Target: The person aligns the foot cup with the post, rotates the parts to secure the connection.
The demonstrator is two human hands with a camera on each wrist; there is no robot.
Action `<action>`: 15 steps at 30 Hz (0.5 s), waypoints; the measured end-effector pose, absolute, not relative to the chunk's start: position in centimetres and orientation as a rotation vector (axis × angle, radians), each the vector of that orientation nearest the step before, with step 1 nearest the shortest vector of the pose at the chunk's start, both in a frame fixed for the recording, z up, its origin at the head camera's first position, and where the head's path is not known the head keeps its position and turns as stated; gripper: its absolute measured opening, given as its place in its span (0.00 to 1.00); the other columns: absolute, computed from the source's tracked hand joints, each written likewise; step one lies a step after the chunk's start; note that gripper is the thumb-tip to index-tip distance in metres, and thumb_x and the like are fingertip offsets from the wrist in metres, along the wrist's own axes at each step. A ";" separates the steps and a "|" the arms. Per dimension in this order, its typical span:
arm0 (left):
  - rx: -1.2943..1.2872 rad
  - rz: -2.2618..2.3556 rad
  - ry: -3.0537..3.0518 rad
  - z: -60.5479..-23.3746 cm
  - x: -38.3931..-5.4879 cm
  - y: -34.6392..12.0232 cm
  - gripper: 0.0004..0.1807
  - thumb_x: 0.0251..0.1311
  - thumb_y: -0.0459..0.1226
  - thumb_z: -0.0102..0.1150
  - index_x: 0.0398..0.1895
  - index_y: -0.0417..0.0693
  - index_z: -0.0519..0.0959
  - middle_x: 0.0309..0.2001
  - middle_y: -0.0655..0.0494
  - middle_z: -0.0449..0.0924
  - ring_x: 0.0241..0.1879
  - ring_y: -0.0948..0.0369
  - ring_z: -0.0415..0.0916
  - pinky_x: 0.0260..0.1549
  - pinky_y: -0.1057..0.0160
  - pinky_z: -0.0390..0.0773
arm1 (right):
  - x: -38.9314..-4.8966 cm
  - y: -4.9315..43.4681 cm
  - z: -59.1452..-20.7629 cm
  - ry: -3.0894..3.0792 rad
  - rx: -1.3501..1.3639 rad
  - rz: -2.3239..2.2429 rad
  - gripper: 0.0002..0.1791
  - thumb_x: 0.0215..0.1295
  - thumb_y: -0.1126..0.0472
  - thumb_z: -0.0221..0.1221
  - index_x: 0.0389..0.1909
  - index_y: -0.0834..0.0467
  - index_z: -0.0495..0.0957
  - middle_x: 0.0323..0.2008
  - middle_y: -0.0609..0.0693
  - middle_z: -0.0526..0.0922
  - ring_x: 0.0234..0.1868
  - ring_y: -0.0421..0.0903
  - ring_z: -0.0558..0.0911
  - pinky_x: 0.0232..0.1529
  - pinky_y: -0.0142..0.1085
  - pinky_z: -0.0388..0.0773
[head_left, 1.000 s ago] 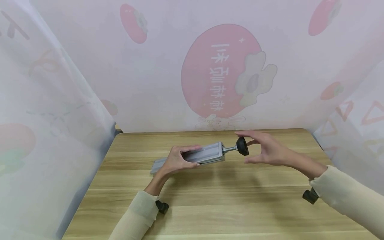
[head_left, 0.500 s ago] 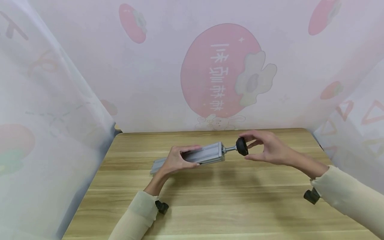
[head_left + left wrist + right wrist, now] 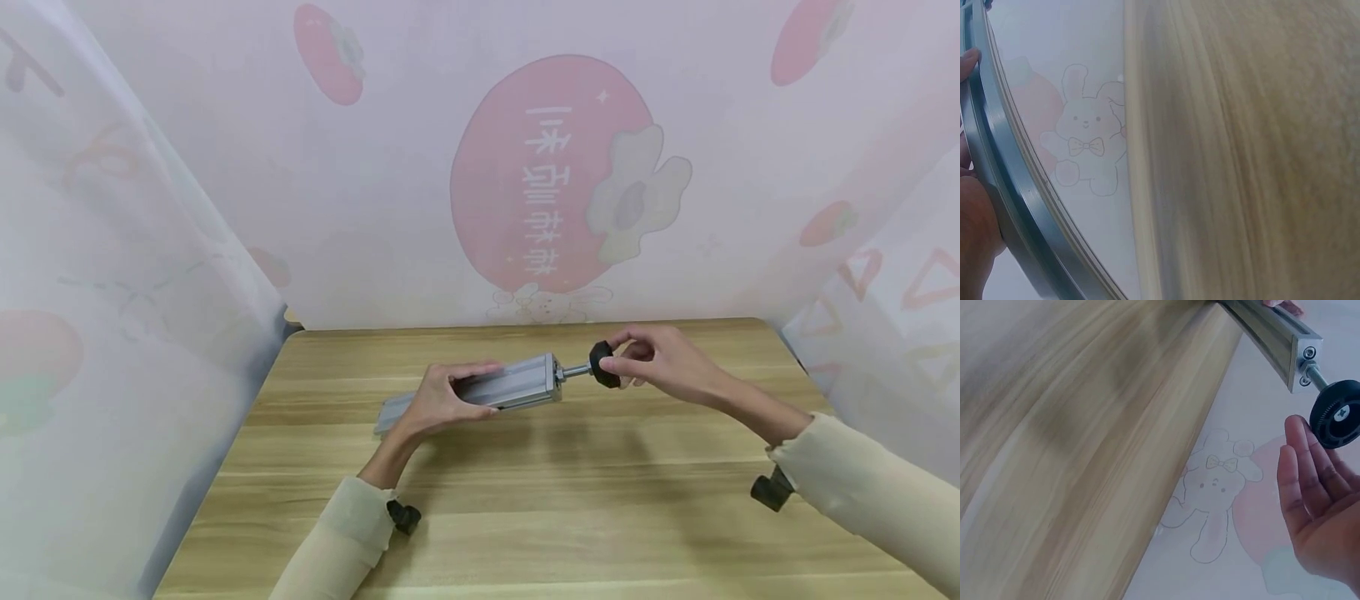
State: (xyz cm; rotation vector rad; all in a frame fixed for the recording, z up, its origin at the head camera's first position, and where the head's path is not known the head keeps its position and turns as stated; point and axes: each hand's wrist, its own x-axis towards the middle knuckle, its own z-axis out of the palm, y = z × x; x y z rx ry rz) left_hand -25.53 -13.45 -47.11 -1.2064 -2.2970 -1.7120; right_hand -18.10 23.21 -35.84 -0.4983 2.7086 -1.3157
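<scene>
My left hand (image 3: 438,400) grips a grey aluminium profile (image 3: 517,383) from the near side, thumb along its lower edge and fingers over the top. A threaded rod (image 3: 577,371) with a nut sticks out of the profile's right end and carries a round black levelling foot (image 3: 599,364). My right hand (image 3: 670,363) pinches this foot at its rim, thumb in front and fingers behind. In the right wrist view the underside of the foot (image 3: 1322,419) shows a cross-head screw at its centre, with fingertips right at the edge. The left wrist view shows the grooved profile (image 3: 1010,169) close up.
The profile is held over a wooden table (image 3: 525,517), its left end low near the tabletop. A pale printed curtain (image 3: 375,208) hangs behind the table and along both sides. A small black device (image 3: 405,517) sits at each sleeve cuff.
My right thumb and fingers, spread wide around the foot a second ago, have closed in on it, and the thumb has moved up across its rim. The left hand and profile stay nearly still.
</scene>
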 end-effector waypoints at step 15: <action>-1.157 -1.740 -2.347 -46.8 -25.2 -13.5 0.32 0.45 0.34 0.85 0.59 0.50 0.89 0.60 0.53 0.86 0.64 0.53 0.82 0.62 0.63 0.78 | -18.0 22.1 -35.1 2.580 -0.215 -1.305 0.33 0.80 0.36 0.52 0.47 0.63 0.86 0.27 0.55 0.89 0.31 0.61 0.90 0.34 0.42 0.88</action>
